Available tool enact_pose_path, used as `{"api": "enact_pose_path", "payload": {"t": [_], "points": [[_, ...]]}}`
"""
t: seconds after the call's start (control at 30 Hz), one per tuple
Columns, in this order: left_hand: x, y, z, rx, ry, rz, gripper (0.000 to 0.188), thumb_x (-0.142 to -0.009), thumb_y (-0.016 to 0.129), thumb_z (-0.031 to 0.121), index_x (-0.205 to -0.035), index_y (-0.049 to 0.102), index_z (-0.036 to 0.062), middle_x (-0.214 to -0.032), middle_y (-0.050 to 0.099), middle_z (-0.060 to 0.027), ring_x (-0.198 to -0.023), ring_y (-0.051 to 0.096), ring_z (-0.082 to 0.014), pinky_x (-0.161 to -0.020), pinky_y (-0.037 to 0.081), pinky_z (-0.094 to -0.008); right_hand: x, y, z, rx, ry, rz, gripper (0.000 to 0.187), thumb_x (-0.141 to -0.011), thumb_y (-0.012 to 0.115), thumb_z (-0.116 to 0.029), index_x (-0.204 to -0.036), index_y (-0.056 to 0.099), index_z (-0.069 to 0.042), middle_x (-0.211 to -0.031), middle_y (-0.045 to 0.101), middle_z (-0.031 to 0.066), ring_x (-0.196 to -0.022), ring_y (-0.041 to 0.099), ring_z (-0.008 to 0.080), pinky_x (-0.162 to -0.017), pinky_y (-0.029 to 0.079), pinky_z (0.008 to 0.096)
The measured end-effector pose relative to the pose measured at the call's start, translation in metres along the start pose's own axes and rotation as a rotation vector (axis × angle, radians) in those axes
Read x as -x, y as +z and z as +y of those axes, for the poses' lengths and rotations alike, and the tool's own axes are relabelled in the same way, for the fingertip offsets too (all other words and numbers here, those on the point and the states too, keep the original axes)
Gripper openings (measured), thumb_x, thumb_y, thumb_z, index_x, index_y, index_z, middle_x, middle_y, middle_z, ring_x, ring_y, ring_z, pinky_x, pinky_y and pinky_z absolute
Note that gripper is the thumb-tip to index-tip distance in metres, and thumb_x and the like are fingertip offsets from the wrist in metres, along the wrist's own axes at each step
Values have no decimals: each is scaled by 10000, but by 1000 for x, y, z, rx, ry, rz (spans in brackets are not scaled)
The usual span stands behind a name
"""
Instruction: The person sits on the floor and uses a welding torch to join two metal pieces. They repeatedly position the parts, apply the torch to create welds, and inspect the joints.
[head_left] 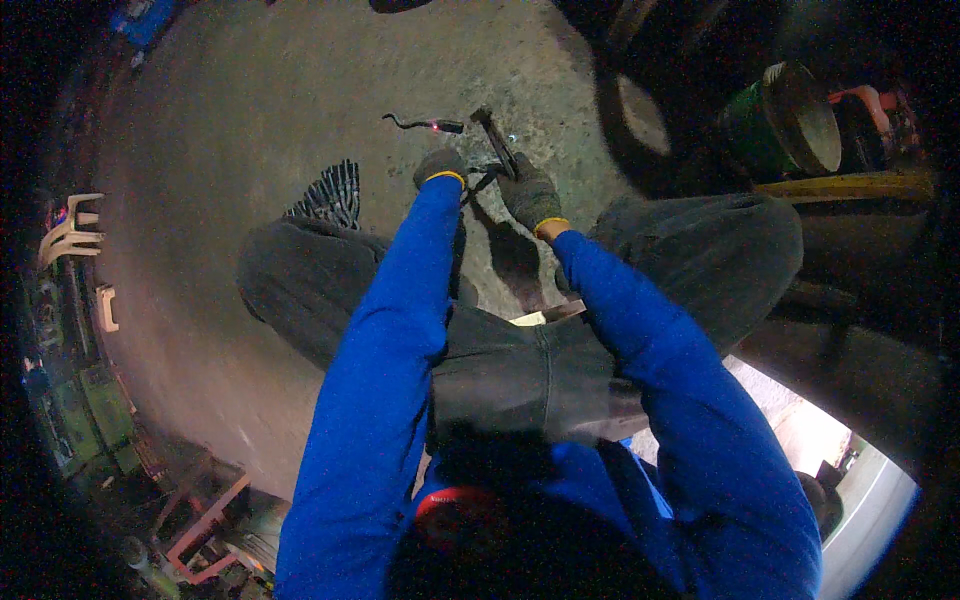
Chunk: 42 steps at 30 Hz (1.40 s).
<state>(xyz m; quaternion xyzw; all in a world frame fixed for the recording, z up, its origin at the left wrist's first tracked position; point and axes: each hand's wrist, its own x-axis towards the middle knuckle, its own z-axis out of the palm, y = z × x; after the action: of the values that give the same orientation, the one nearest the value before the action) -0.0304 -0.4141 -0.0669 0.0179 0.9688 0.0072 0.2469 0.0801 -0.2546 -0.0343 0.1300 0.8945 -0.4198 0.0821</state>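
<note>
Blue sleeves (375, 330) fill the near view, running fwd. to both gloved hands, w/ a dark blurred shape at the lower edge btwn them, well back from the fingers. Now L to R. Far L of the fingers: pale plastic chair (72, 230), tilted in view by the lens; nearer the body, a green boxy item (92, 415) and a reddish metal frame (205, 530), details dim. Closer in, still L of the L fingers and a bit nearer the body: bundle of dark rods (335, 195) by the L knee, on the concrete floor (250, 90). Just beyond the L fingers, apart from them: bent rod (450, 127), thin curved end pointing L, thicker dark end R, w/ a small red bright spot. L hand (440, 168), grey glove w/ yellow cuff: fingers mostly hidden, can't tell if they grasp anything. Dark narrow piece (482, 180) sits btwn the two hands, contact unclear. R hand (530, 195), same glove type: fingers clenched round a hammer-shaped tool (493, 138), its head fwd. and slightly L of those fingers. Dark trousers (700, 235) spread both sides, knees bent. Well R of the R fingers: green bucket (755, 125), tipped mouth-R, w/ an orange-red item (868, 100) just beside it.
</note>
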Motion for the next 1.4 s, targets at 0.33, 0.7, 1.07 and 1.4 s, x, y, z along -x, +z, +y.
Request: {"api": "enact_pose_path", "payload": {"t": [0.33,0.7,1.07,1.4], "points": [[37,-13,9,-25,39,82,287,-927,531,223,-1152,694,154,-1208,663,-115,-1109,644,-309,-868,534,-467,22,-1,1,212,23,-33,489,-892,543,-398,-1212,564,-28,-1065,656,252,-1001,613,465,-866,483,511],[9,2,10,54,-33,119,315,-940,506,255,-1188,678,162,-1271,636,-81,-1172,609,-308,-914,510,-484,1,16,29,260,-2,32,438,-891,567,-376,-1151,579,-24,-1023,648,286,-982,614,467,-835,485,515],[-22,22,-1,75,-3,54,333,-911,541,244,-1208,669,161,-1291,624,-89,-1196,594,-308,-944,494,-461,3,24,38,285,32,-124,492,-899,541,-386,-1218,561,-11,-1085,632,295,-1036,590,473,-879,471,517],[8,-5,14,33,12,100,294,-931,511,260,-1121,713,161,-1221,664,-91,-1123,639,-311,-896,524,-458,4,17,38,178,26,-52,489,-881,581,-384,-1195,574,-9,-1078,641,279,-1033,596,467,-887,472,504]]}}
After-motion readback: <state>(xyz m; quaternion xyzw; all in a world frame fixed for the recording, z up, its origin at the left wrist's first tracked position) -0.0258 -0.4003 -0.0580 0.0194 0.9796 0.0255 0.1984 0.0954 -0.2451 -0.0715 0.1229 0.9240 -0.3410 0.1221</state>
